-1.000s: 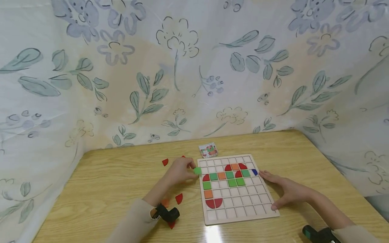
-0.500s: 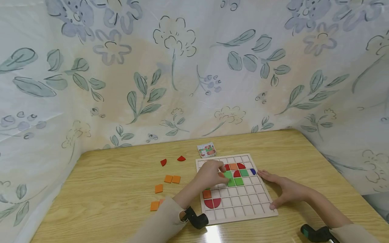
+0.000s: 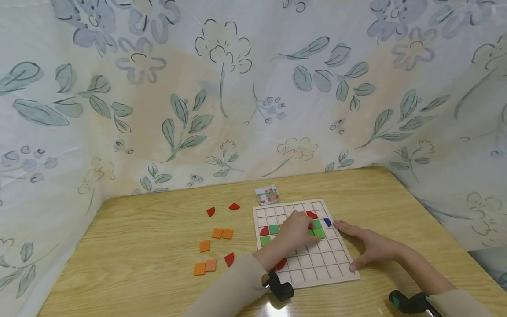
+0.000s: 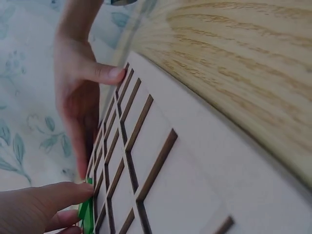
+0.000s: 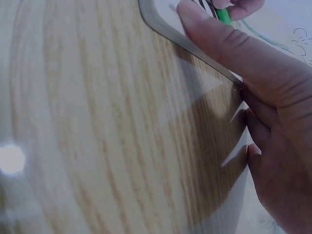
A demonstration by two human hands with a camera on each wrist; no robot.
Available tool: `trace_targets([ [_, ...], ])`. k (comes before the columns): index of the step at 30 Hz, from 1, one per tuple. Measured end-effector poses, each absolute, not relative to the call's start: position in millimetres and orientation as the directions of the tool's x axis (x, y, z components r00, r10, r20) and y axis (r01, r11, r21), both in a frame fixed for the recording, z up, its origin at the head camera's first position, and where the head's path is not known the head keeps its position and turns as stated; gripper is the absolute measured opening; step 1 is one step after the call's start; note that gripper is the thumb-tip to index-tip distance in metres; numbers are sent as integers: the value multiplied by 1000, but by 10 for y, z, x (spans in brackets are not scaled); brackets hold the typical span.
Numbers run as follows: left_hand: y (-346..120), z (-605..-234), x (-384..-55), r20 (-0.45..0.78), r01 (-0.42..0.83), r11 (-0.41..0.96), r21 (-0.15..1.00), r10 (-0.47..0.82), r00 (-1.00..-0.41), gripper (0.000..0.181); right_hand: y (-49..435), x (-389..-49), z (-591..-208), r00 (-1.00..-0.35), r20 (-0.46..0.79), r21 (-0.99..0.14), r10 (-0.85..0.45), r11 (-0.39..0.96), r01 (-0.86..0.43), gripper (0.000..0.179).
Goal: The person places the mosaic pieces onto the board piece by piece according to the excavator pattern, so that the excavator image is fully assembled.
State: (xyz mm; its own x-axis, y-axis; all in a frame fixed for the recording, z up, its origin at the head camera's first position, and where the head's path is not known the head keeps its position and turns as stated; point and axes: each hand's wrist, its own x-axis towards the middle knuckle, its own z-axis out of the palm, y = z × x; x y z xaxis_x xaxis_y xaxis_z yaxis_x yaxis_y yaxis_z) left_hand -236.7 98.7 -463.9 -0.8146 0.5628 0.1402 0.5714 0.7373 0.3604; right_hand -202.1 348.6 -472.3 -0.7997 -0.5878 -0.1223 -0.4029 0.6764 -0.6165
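In the head view, a pale wooden grid board [image 3: 317,260] lies on the table with red, green and orange pieces set in its squares. My left hand [image 3: 296,232] is over the upper part of the grid, hiding several pieces. Its thumb and fingers pinch a light green square tile [image 3: 318,233], tilted close over the squares; the left wrist view shows the thumb against this green tile [image 4: 86,208]. Along the board's right edge rests my right hand [image 3: 374,247], fingers extended, thumb on the near right corner. A dark blue piece [image 3: 327,222] sits near that edge.
Left of the board lie several orange squares [image 3: 204,246] and a few red quarter-circle pieces [image 3: 229,259]. Behind the board stands a small pattern card [image 3: 267,195]. A floral cloth [image 3: 237,97] hangs behind the wooden table [image 3: 150,246].
My left hand has carried the light green tile from the board's left edge rightward across the grid. My right hand stays at the right edge.
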Motion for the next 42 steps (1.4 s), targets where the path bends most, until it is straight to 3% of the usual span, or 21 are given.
trace_targets([
  [20, 1006, -4597, -2343, 194, 642, 721, 261, 612, -767, 12, 3434, -2060, -4716, -793, -98, -632, -601, 653, -417, 105],
  [24, 920, -4593, -2359, 175, 617, 714, 331, 597, -783, 16, 3420, -2055, -4712, -799, -119, -612, -589, 678, -408, 104],
  [34, 306, -4502, -2419, 78, 438, 612, 659, 523, -849, 22, 3412, -2033, -4720, -813, -140, -631, -566, 683, -367, 104],
  [42, -548, -4429, -2390, 33, 273, 599, 753, 380, -925, 30, 3452, -2013, -4720, -824, -148, -652, -547, 680, -335, 104],
])
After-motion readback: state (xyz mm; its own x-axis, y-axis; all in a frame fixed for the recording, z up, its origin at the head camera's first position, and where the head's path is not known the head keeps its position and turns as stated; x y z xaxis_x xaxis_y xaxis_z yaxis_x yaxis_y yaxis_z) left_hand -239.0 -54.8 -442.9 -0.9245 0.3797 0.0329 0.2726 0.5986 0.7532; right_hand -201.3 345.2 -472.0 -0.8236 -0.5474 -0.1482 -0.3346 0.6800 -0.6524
